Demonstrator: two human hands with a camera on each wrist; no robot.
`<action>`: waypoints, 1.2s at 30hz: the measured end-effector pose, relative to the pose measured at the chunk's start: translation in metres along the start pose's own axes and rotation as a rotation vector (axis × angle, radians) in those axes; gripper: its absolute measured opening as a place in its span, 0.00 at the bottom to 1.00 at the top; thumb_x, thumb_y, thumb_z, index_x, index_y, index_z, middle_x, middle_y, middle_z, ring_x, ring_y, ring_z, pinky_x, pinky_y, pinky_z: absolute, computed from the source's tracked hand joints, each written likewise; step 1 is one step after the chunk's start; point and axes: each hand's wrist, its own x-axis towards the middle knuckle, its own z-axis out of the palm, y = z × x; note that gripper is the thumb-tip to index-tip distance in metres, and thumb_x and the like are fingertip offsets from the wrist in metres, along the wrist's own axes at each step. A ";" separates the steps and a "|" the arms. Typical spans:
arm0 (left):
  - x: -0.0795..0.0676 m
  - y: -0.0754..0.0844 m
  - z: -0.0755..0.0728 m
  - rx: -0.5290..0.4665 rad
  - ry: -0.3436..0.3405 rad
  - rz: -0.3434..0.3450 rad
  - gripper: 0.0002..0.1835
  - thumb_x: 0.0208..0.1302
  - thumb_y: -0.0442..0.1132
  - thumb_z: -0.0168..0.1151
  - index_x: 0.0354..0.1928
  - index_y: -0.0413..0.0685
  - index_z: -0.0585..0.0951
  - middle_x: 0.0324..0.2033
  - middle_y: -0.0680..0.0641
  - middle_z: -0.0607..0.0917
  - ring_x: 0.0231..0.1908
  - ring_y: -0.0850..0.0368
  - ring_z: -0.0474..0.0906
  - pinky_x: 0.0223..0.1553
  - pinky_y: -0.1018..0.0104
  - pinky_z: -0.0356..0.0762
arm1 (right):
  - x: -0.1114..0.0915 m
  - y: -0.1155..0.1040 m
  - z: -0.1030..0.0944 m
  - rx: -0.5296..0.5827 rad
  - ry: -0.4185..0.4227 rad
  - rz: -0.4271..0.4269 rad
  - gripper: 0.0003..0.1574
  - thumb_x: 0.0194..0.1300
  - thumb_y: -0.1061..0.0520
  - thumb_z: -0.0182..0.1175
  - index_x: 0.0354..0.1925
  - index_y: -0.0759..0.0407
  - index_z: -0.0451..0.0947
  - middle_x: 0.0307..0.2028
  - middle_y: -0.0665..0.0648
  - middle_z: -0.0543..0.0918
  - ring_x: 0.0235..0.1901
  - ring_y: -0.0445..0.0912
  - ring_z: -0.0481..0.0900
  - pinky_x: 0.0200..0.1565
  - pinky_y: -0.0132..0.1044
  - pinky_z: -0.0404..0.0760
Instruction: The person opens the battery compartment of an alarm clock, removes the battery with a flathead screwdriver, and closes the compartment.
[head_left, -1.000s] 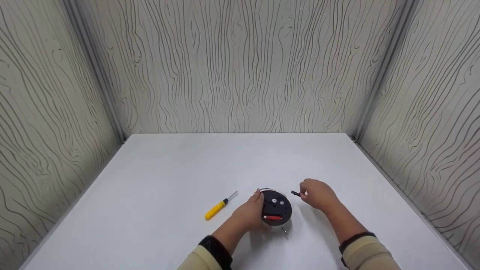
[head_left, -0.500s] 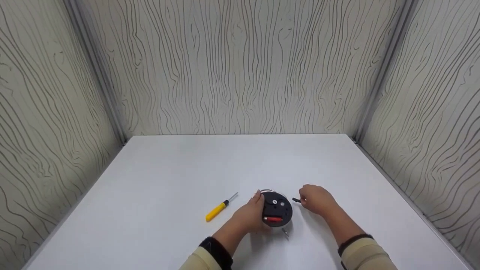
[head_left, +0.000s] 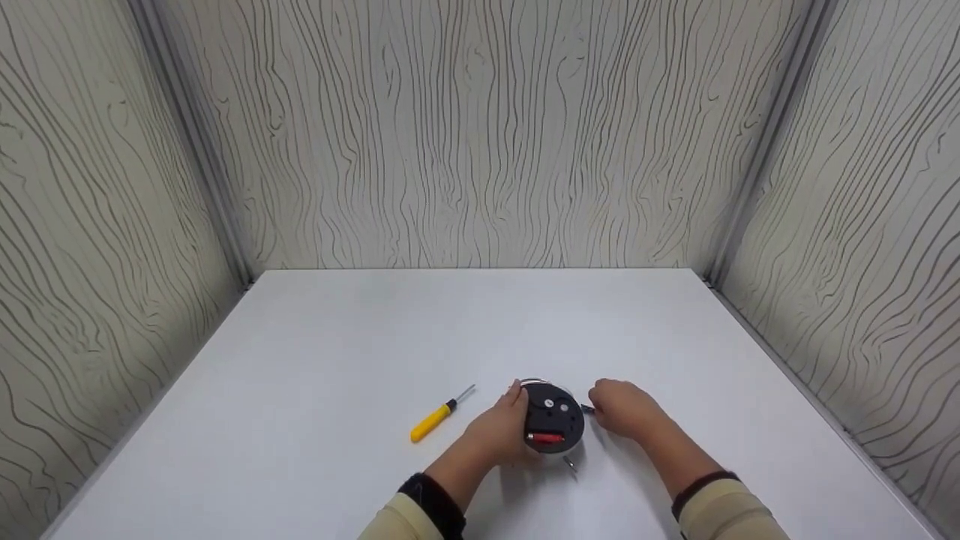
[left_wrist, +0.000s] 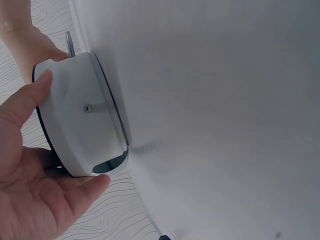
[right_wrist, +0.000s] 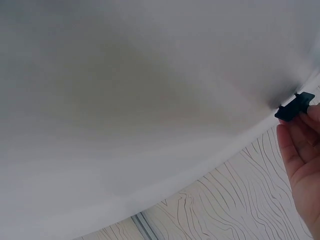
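Observation:
My left hand (head_left: 491, 431) grips a small round clock (head_left: 553, 415) by its side, thumb and fingers spread around the white casing (left_wrist: 75, 112). Its black back faces up in the head view, with a red battery (head_left: 545, 437) in the uncovered slot. A short metal leg (left_wrist: 69, 44) sticks out of the casing. Just right of the clock, my right hand (head_left: 628, 409) pinches a small black battery cover (right_wrist: 295, 106) with two little tabs on one edge. In the head view, the cover is mostly hidden by the fingers.
A screwdriver (head_left: 431, 422) with a yellow handle lies on the white table (head_left: 337, 337), left of the clock, its shaft pointing away. Wood-patterned panels (head_left: 480, 135) stand behind the table and along both sides.
My right hand has come nearer and slightly left with the battery cover, closer to the clock's right edge. The left hand and clock have stayed nearly still.

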 end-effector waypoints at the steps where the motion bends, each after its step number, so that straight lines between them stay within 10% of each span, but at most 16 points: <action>1: 0.000 0.000 0.000 0.000 -0.001 0.001 0.49 0.48 0.50 0.70 0.69 0.47 0.56 0.70 0.48 0.52 0.66 0.54 0.56 0.60 0.59 0.64 | 0.000 0.000 0.001 -0.006 -0.004 0.002 0.11 0.45 0.66 0.60 0.16 0.56 0.68 0.16 0.50 0.66 0.16 0.44 0.61 0.19 0.38 0.65; 36: 0.001 -0.035 -0.034 -0.057 0.035 -0.013 0.51 0.39 0.45 0.75 0.66 0.38 0.61 0.65 0.40 0.62 0.65 0.46 0.56 0.63 0.54 0.57 | 0.000 -0.008 0.001 -0.096 -0.103 0.073 0.10 0.51 0.61 0.64 0.19 0.55 0.74 0.19 0.49 0.70 0.19 0.44 0.67 0.26 0.39 0.73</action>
